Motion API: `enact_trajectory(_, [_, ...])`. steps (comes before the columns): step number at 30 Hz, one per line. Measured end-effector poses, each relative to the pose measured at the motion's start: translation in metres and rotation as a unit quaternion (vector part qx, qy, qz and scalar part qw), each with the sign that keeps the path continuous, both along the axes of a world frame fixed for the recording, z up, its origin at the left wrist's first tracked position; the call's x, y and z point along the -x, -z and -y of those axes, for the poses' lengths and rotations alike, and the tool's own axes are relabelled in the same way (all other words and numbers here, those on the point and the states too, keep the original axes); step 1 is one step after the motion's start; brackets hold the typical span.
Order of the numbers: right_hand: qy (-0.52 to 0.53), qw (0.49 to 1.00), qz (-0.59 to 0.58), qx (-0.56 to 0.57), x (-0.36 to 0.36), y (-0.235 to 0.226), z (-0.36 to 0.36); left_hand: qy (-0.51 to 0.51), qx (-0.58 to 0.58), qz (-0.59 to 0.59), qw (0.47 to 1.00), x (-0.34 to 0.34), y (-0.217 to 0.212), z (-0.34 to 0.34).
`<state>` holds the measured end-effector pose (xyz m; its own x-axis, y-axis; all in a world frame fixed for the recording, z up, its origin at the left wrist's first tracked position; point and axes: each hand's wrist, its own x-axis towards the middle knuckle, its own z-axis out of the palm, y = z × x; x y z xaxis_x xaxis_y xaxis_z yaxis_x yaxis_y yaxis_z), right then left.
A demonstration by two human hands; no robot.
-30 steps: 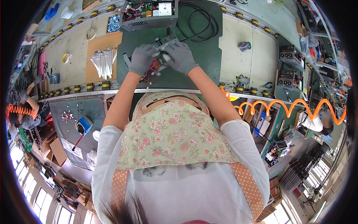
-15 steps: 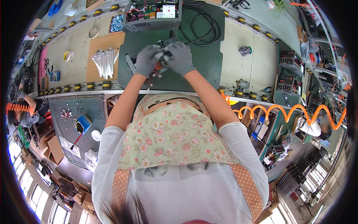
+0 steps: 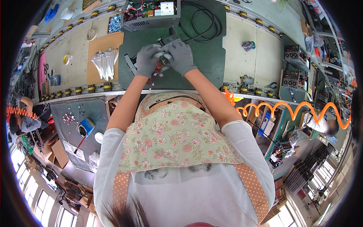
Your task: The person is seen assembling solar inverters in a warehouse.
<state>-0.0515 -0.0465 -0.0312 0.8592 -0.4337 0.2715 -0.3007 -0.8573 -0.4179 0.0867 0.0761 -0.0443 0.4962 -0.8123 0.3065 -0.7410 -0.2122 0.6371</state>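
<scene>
A: Where was the part?
B: Low-centre on the green board (image 3: 206, 68), between left hand (image 3: 147, 60) and right hand (image 3: 180, 57). Part (image 3: 162, 63) mostly hidden; wires (image 3: 150, 84) trailed toward the near edge.
A: Fingers?
B: Both sets curled onto the part, grasping it. Exact fingertip contact: couldn't tell.
A: Edges, room?
B: Green surface ran from the right hand out to the board's right edge. Left was tighter: a dark bar (image 3: 130, 65) sat between left hand and left edge. Near side, rail rollers (image 3: 107, 86), then the apron (image 3: 170, 136).
A: In the way?
B: Case (image 3: 151, 24) across the far side, coiled cable (image 3: 194, 38) to its right. Screw bin (image 3: 114, 24) just left of the case; strips (image 3: 105, 63) on cardboard (image 3: 90, 49) below that. Farther right: rag (image 3: 248, 46), pliers (image 3: 271, 86), orange hose (image 3: 281, 104).
</scene>
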Motion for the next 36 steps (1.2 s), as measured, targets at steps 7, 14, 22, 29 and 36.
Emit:
enact_trajectory(7, [0.080, 0.991, -0.109, 0.010, -0.017, -0.018, -0.010, -0.016, -0.058, 0.049, 0.997, 0.004, -0.005, 0.003])
enact_trajectory(14, [0.107, 0.954, -0.278, -0.029, -0.017, -0.042, -0.007, 0.002, -0.090, -0.021, 0.996, 0.001, -0.008, 0.001])
enact_trajectory(22, [0.066, 0.987, -0.145, -0.035, 0.016, -0.020, 0.021, 0.081, -0.068, 0.022, 0.994, 0.016, -0.017, 0.006])
enact_trajectory(29, [0.007, 0.996, -0.086, 0.028, 0.028, -0.008, 0.027, 0.057, -0.059, 0.143, 0.986, 0.030, 0.000, 0.023])
enact_trajectory(36, [0.108, 0.993, 0.050, -0.019, 0.035, 0.015, 0.014, 0.050, -0.034, 0.160, 0.985, 0.034, -0.003, 0.028])
